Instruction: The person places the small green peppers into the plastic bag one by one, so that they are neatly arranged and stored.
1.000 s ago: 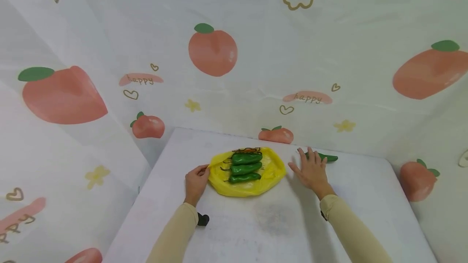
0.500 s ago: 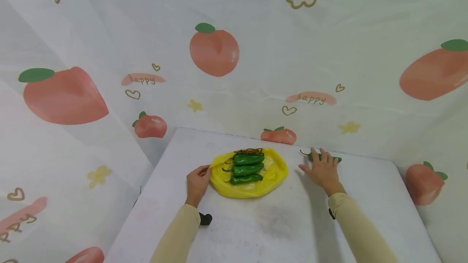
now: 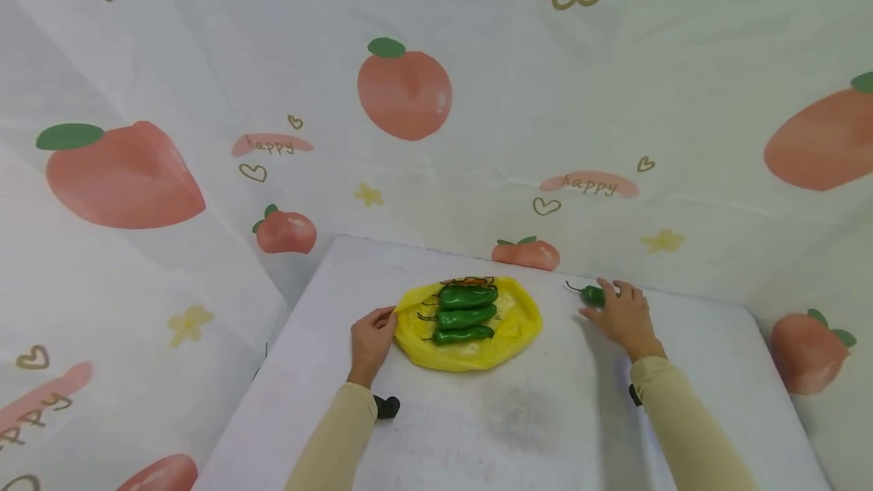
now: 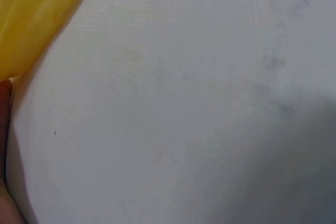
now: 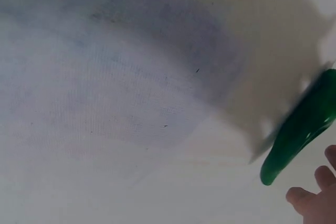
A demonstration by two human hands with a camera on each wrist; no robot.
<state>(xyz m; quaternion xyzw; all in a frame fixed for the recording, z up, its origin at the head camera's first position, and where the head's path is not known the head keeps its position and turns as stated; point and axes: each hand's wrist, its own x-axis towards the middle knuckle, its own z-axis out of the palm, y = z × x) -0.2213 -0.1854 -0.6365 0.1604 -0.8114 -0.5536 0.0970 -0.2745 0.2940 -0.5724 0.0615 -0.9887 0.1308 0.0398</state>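
In the head view, a yellow plastic bag (image 3: 436, 358) lies spread on the white table, its left edge pinched by my left hand (image 3: 371, 341). Three green peppers (image 3: 467, 317) rest side by side on the bag, stems pointing left. Another green pepper (image 3: 593, 295) lies at the back right; my right hand (image 3: 626, 320) is over it with fingers spread and covers its tip end in this view. From the right wrist, fingertips (image 5: 300, 199) show a little apart from that pepper (image 5: 302, 129). The left wrist view catches only a fold of the bag (image 4: 37, 19) and some fingers (image 4: 4, 124).
A white sheet printed with fruit (image 3: 405, 93) hangs behind and at both sides of the table (image 3: 477, 430). Near the left wrist shows a small black object (image 3: 387, 407). The table's back edge runs close behind the single pepper.
My right hand has moved right along the single pepper, uncovering its stem end. The left hand keeps its pinch on the bag's edge. The view has shifted slightly.
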